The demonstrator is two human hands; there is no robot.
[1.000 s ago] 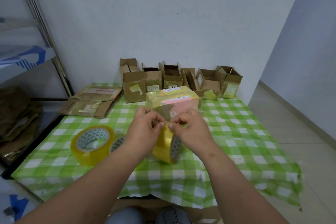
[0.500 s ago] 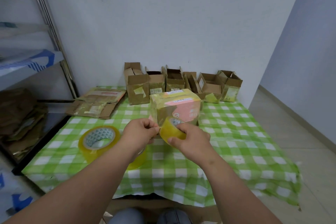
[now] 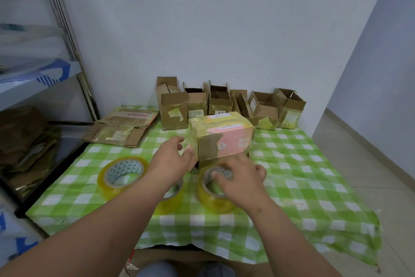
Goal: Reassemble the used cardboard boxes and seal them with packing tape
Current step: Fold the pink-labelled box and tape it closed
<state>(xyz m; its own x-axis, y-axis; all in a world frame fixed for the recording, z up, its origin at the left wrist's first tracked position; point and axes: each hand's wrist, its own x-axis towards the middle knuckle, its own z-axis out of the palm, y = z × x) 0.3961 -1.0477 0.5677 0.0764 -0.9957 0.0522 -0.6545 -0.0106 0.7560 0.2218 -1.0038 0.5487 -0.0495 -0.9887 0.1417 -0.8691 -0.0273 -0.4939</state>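
Head view: taped box (image 3: 221, 139) w/ pink label, yellowish film, upright.

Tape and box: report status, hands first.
Left hand open, reaching at taped box. Right hand on tape roll, fingers in its core. Two more rolls beside; nothing blocking.

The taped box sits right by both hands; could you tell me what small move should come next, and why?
Probably the left hand closes on the box to lift it aside: its open fingers already reach the box's left side, tape covers the box, and the right hand rests on a tape roll lying flat.
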